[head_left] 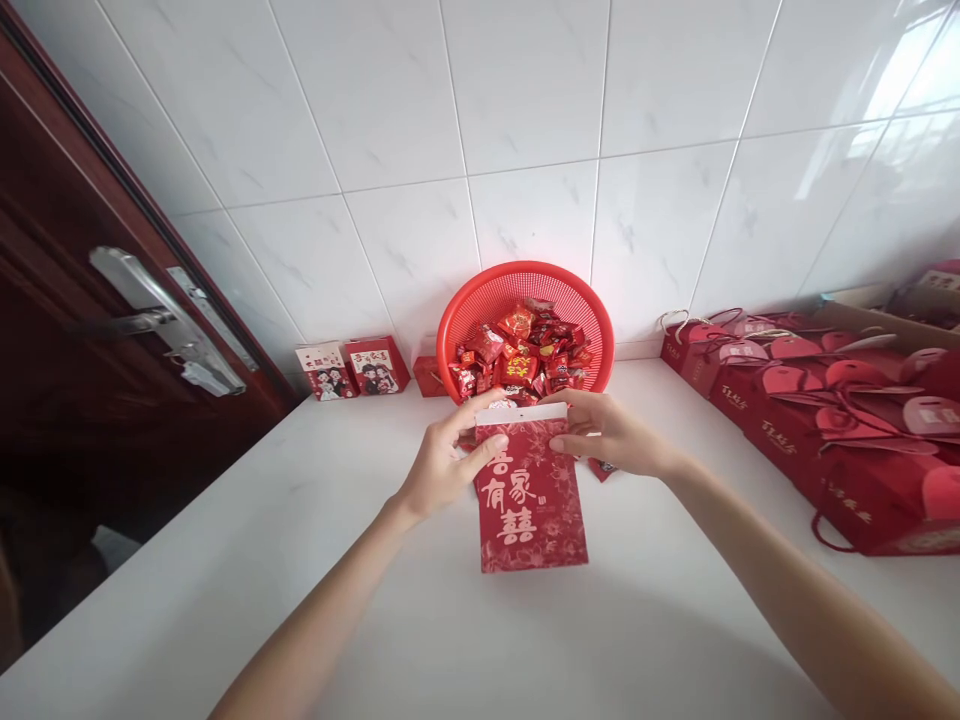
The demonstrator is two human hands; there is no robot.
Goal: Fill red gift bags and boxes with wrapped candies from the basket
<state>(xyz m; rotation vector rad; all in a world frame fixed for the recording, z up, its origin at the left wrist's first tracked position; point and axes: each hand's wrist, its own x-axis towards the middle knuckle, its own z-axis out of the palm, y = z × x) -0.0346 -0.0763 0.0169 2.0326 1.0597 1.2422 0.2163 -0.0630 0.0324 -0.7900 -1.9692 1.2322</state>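
In the head view, a red printed packet [551,505] is held over the middle of the desk [412,650], its pale top strip [521,414] toward the back edge. The left hand [439,462] and the right hand [619,435] each pinch it narrowly near the top, thumb in front, other fingers behind. The packet looks flat, so I judge it unfilled; whether its mouth is parted cannot be told.

Just beyond, near the back edge, a red basket [455,325] holds plenty of wrapped sweets [517,350], apparently much yet to handle. A small red piece [602,468] lies by the right hand. Left of the basket, along the back edge, stand two small printed boxes [376,370], seemingly made up. Handled red boxes [780,430] fill the right side, apparently assembled; their contents are hidden.
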